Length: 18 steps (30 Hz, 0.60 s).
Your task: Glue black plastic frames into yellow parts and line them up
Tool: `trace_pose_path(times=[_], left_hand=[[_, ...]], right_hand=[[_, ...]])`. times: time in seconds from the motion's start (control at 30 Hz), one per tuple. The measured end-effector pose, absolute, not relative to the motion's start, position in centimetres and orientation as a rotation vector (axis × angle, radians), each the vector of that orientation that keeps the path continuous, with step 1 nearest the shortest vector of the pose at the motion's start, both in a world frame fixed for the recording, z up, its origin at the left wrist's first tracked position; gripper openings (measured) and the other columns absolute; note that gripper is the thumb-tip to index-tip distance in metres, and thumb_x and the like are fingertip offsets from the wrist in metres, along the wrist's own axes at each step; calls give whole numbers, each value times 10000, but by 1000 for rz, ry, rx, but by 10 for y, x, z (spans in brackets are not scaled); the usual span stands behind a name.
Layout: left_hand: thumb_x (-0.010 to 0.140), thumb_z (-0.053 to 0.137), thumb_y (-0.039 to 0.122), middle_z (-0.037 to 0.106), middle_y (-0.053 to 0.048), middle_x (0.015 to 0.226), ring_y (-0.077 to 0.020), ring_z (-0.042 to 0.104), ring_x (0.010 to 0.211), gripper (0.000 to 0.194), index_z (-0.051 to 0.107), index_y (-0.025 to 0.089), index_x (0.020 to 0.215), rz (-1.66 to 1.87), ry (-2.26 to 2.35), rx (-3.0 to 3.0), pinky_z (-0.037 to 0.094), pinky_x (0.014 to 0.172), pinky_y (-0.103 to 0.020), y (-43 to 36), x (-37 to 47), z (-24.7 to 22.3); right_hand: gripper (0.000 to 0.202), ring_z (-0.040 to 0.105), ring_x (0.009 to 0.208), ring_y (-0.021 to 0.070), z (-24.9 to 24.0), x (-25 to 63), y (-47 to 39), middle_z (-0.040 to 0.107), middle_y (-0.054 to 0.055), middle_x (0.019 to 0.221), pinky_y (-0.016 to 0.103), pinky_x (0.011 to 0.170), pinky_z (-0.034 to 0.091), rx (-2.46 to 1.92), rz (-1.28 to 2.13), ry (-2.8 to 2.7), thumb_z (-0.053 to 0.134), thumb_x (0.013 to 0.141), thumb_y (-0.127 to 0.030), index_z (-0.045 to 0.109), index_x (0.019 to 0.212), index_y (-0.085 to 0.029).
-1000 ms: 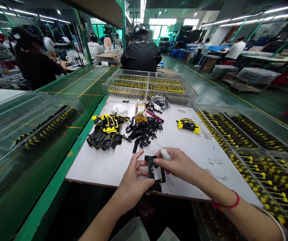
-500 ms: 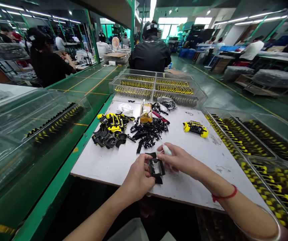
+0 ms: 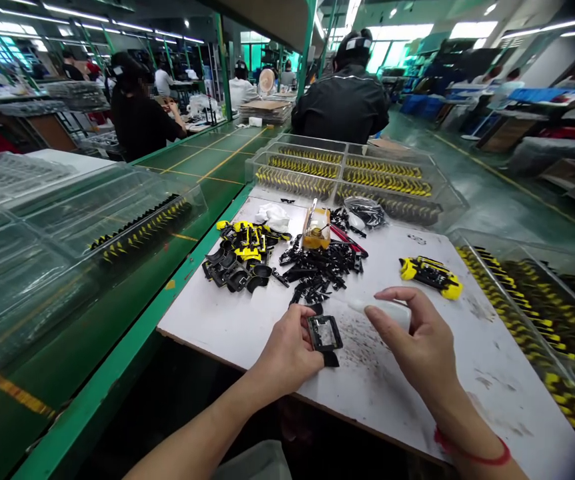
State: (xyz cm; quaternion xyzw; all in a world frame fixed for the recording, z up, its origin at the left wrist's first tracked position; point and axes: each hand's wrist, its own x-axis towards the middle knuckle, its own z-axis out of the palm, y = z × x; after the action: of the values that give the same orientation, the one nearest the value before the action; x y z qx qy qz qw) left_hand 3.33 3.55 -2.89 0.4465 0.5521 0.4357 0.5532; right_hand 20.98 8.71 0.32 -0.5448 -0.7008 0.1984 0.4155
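Observation:
My left hand (image 3: 290,347) is closed on a black plastic part (image 3: 325,333) with a square frame and curved ends, just above the front of the white board (image 3: 207,353). In my right hand (image 3: 420,343), thumb and fingers grip a small white squeeze bottle (image 3: 395,312), tilted with its tip toward the left. The bottle is apart from the black part. Beyond my hands lies a pile of small black plastic pieces (image 3: 317,267). To its left are curved black parts (image 3: 232,270) and yellow-and-black parts (image 3: 248,243). A yellow-and-black assembly (image 3: 431,275) rests at the right.
A yellowish container (image 3: 316,230) stands behind the pile, near a red tool (image 3: 347,240) and a black bundle in plastic (image 3: 365,211). Clear trays of yellow-black parts stand behind (image 3: 342,163) and right (image 3: 517,300). A person in a dark jacket (image 3: 340,100) sits ahead.
My right hand has drawn away to the right from the black part with the bottle. My left hand still holds the part. The view has turned somewhat to the left.

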Motion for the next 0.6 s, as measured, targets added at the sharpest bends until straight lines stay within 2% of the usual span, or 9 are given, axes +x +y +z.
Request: trace_pose_path(times=[0.13,0.27,0.6], left_hand=[[534,605,22,542,53,711,-75,517,534,547,459,161,1042,1011,1343,1086,417,471,-171,35,34,-28],[542,598,29,548,42,735,-75,517,537,542,468,162,1051,1011,1372,1145,415,469,-173,35,32,-29],[513,644,1,565,47,732,-83,552,575,579,456,164,1035,982,1279,1019,406,480,-156,38,29,-19]], right_hand=[[156,572,649,164,-1,210,82,639,25,810,271,559,422,-1232,318,-1829,563,847,-382,604,857,-231],[117,606,738,189,-3,210,79,653,34,818,264,528,405,-1198,264,-1898,561,862,-348,602,851,-239],[112,596,589,151,-4,202,78,660,25,763,252,464,400,-1155,236,-1985,550,877,-332,594,856,-231]])
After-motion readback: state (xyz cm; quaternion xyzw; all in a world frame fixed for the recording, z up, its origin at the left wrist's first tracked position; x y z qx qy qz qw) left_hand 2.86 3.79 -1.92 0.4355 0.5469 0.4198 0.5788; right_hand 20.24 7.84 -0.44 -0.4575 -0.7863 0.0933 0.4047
